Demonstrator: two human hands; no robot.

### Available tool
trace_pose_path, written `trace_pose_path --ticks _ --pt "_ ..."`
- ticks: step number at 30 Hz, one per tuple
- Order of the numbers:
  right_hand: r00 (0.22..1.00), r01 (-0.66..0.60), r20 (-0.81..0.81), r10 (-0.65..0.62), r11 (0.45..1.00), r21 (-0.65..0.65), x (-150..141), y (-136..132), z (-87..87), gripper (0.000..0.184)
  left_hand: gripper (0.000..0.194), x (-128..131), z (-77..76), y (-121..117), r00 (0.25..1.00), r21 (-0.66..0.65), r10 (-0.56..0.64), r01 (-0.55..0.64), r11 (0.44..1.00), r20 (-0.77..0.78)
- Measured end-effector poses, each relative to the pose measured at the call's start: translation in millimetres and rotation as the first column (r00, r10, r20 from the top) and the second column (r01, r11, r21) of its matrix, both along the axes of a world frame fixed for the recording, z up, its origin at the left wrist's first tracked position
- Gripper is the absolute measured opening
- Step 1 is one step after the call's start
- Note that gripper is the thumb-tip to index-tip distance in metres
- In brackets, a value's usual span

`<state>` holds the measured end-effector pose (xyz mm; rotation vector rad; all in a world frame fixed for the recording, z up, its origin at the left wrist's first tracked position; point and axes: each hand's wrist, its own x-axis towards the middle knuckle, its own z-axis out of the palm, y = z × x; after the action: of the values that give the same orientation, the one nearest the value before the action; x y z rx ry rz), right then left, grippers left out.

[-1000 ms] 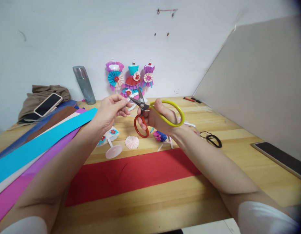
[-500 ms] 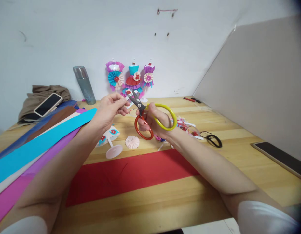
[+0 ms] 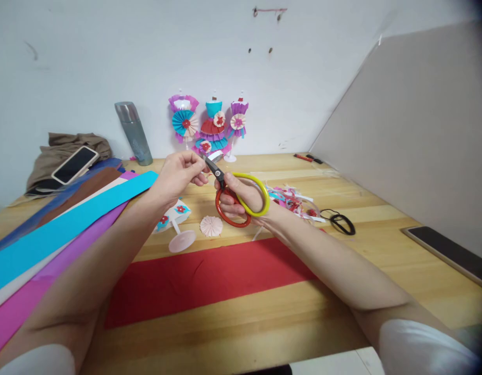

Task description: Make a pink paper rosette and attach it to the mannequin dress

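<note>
My right hand grips a pair of scissors with one red loop and one yellow loop, held above the wooden table. The dark blades point up and left and look closed. My left hand is pinched shut on a small pale paper piece right at the blade tips. Below the hands lie a small pink pleated paper disc and a paper figure on a pink round stand.
A red paper sheet lies in front of me. Long coloured paper strips run along the left. Three paper dress figures and a grey bottle stand at the wall. Paper scraps, a black band, a phone on cloth and a dark flat device lie around.
The scissor blades have closed from wide open. My right hand has rolled and dropped a little, uncovering the paper scraps behind it. The left hand keeps its pinch.
</note>
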<state>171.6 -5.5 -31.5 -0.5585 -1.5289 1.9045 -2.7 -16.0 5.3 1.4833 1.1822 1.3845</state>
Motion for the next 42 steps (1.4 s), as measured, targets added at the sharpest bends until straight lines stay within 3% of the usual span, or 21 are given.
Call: trace_pose_path --ticks 4,10,12,15,17,18,19,21,23,25,29,32,37,42 --pt "0.996 0.013 0.088 -0.016 0.999 0.037 3 3 0.7 0.064 0.020 -5 -1.7 5 1.000 -0.063 -0.008 0.008 0.998 -0.009" --pt "0.981 0.097 0.130 -0.141 0.951 0.295 3 5 -3.1 0.064 0.020 -13 -0.7 11 0.998 -0.154 0.001 0.009 0.988 0.064" --pt "0.955 0.161 0.164 -0.248 0.894 0.418 10 5 1.5 0.057 0.020 -16 -0.5 13 0.997 -0.153 0.024 -0.013 0.988 0.067" --pt "0.891 0.171 0.229 -0.393 0.755 0.633 28 3 19.6 0.044 0.022 -21 -1.3 16 0.997 -0.161 0.067 -0.059 0.985 0.045" --pt "0.884 -0.065 0.374 -0.281 0.719 0.692 40 -1 34.8 0.039 0.022 -24 -3.1 19 0.997 -0.157 0.070 -0.066 0.985 0.019" --pt "0.842 -0.258 0.500 -0.201 0.664 0.702 44 -5 41.2 0.036 0.021 -25 -4.5 19 0.998 -0.149 0.059 -0.057 0.987 0.005" --pt "0.768 -0.453 0.628 -0.129 0.583 0.674 46 -11 46.0 0.035 0.021 -26 -6.4 20 0.999 -0.145 0.040 -0.042 0.989 -0.016" --pt "0.551 -0.746 0.834 0.010 0.454 0.487 42 -25 49.5 0.026 0.020 -25 -11.3 22 0.997 -0.145 -0.020 0.009 0.989 -0.074" --pt "0.388 -0.856 0.918 -0.078 0.339 0.390 33 -40 46.1 0.015 0.019 -23 -18.2 24 0.982 -0.166 -0.095 0.067 0.984 -0.163" --pt "0.323 -0.882 0.927 -0.189 0.295 0.367 23 -52 39.6 0.017 0.018 -20 -26.2 26 0.942 -0.193 -0.178 0.126 0.973 -0.285" --pt "0.259 -0.902 0.926 -0.276 0.273 0.334 15 -64 30.0 0.024 0.019 -15 -41.1 29 0.778 -0.207 -0.332 0.261 0.943 -0.533" --pt "0.251 -0.912 0.930 -0.270 0.257 0.321 15 -67 28.2 0.026 0.016 -12 -48.2 27 0.700 -0.262 -0.414 0.321 0.910 -0.581" --pt "0.239 -0.925 0.942 -0.234 0.241 0.294 12 -72 29.0 0.028 0.012 -13 -54.0 24 0.773 -0.374 -0.447 0.292 0.880 -0.450" --pt "0.270 -0.910 0.931 -0.245 0.251 0.330 10 -70 25.3 0.034 0.022 -12 -45.9 23 0.809 -0.341 -0.370 0.224 0.913 -0.457"
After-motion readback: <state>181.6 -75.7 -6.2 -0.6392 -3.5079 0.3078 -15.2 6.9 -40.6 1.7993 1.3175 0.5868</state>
